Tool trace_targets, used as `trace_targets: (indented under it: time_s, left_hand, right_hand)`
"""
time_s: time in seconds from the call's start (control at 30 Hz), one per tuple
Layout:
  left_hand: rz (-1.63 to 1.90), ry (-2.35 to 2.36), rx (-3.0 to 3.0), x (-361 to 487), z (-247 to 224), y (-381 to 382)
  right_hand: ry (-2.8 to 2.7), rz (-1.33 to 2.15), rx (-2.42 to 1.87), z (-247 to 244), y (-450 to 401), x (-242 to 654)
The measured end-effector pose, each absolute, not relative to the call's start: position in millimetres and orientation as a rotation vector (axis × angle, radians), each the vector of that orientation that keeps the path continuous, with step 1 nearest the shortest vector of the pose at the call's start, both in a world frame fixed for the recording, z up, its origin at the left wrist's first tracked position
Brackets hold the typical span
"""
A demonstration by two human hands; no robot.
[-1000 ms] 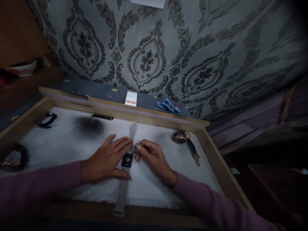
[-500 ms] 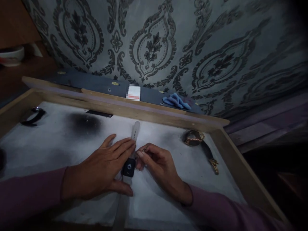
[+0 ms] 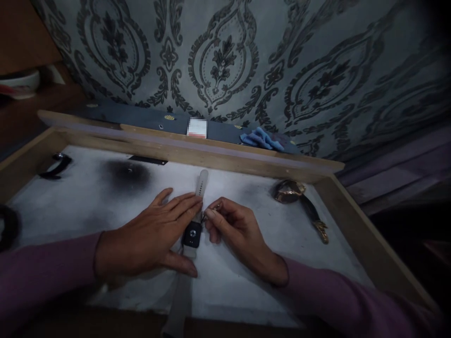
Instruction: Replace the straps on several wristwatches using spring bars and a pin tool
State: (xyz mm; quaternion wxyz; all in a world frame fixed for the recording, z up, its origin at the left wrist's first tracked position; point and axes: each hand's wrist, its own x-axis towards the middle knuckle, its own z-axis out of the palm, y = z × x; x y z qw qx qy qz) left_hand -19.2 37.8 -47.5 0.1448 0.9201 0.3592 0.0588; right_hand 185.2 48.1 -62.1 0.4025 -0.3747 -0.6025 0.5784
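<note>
A smartwatch (image 3: pixel 192 235) lies back-up on the white surface, its sensor facing me. Its light grey strap (image 3: pixel 201 182) runs away from me on one side, and the other length (image 3: pixel 178 300) stretches toward me. My left hand (image 3: pixel 155 234) rests over it with fingers stretched out flat; the fingertips press the far strap and the thumb lies near the case's lower end. Close by the case's right side, my right hand (image 3: pixel 234 227) pinches thumb and fingers together at the strap joint. A small, thin, dark thing shows at that pinch, too small to name.
Wooden rims (image 3: pixel 218 162) enclose the white surface. A watch with a dark strap and gold clasp (image 3: pixel 312 211) lies right, a black-strapped watch (image 3: pixel 58 165) far left, and a dark round thing (image 3: pixel 9 227) at the left edge. Beyond the rim sit a blue cloth (image 3: pixel 262 139) and a small white box (image 3: pixel 197 127).
The view has shifted slightly, bringing more of the left edge into sight. Both hands keep their places at the smartwatch, with little visible motion.
</note>
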Motion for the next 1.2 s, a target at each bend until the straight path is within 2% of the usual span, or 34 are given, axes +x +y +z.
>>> trace_targets:
  time_s: [0.37,1.2]
  left_hand:
    - [0.295,1.028,2.636,-19,-49,35]
    - [0.253,1.061,2.640,-16,-44,35]
  right_hand:
    - [-1.704,1.444,-0.908,-54,36,182]
    - [-1.807,1.391,-0.892,-56,33,183]
